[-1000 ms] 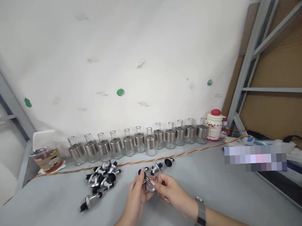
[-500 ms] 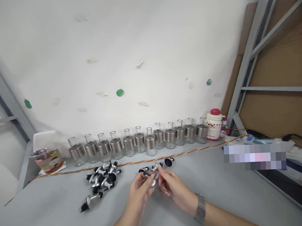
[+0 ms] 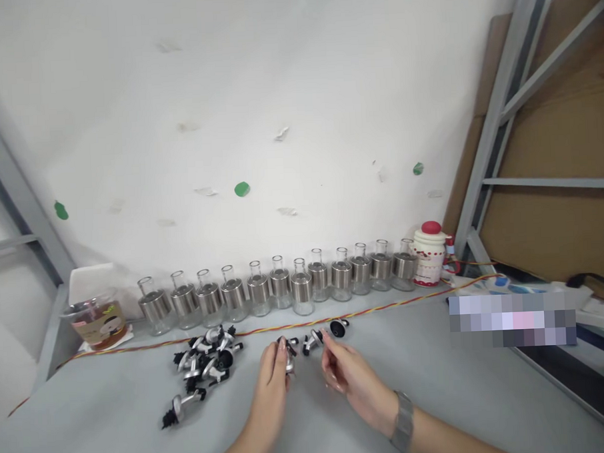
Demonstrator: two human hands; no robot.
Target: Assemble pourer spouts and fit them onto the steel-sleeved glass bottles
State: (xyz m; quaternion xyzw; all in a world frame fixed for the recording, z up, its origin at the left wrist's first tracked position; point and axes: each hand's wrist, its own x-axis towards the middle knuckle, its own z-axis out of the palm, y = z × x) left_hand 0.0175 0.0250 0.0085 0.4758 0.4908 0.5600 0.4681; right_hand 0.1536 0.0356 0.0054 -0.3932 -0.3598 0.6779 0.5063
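Observation:
My left hand (image 3: 271,385) is closed on a small silver and black pourer spout (image 3: 288,362), held just above the grey table (image 3: 115,421). My right hand (image 3: 346,378), with a metal wristwatch (image 3: 403,422), is a little to the right. Its fingers are loosely curled and apart, and the fingertips reach a pourer spout (image 3: 311,339) lying on the table. Another spout (image 3: 339,328) lies just beyond it. A heap of several spouts (image 3: 207,354) sits to the left of my left hand.
A row of several glass bottles with steel sleeves (image 3: 279,287) lines the wall. A red and yellow cable (image 3: 385,304) runs in front of them. A plastic cup with a drink (image 3: 98,322) stands at the left, a red-lidded jar (image 3: 431,254) at the right beside a metal rack (image 3: 484,172).
My hands were together on one spout. They have moved apart: the left keeps the spout, the right has let go and shifted toward the spout on the table.

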